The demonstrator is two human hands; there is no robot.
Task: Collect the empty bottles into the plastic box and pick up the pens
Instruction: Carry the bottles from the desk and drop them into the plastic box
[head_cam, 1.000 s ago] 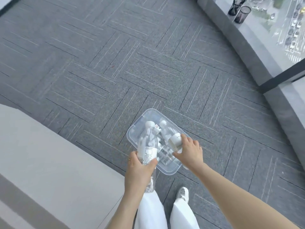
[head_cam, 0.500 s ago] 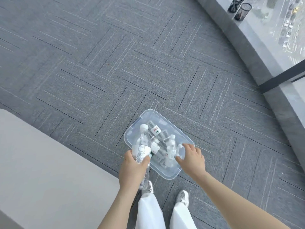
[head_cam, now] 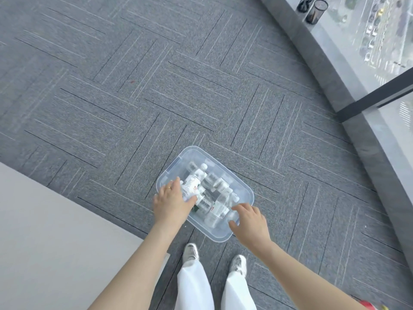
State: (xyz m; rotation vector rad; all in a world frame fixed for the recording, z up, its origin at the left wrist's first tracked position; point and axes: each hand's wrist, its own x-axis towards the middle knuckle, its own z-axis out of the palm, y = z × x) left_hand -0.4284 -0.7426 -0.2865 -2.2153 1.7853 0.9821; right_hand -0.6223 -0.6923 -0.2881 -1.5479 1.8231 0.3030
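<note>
A clear plastic box (head_cam: 245,189) sits on the grey carpet just ahead of my feet, with several empty clear bottles lying in it. My left hand (head_cam: 171,203) reaches over the box's near left rim and is closed around one white-capped bottle (head_cam: 193,181) that lies tilted on the pile inside. My right hand (head_cam: 250,221) hovers at the box's near right corner, fingers spread and holding nothing, close to another bottle (head_cam: 218,211). No pens are visible.
A beige table surface (head_cam: 55,231) fills the lower left. A curved grey window ledge (head_cam: 348,90) runs along the right, with two dark mesh pen cups (head_cam: 316,11) at its far end. My white trousers and shoes (head_cam: 191,253) are directly below the box.
My left hand has lowered the upright bottle into the box and tipped it onto the pile. My right hand has let go of its bottle and drawn back to the near right corner.
</note>
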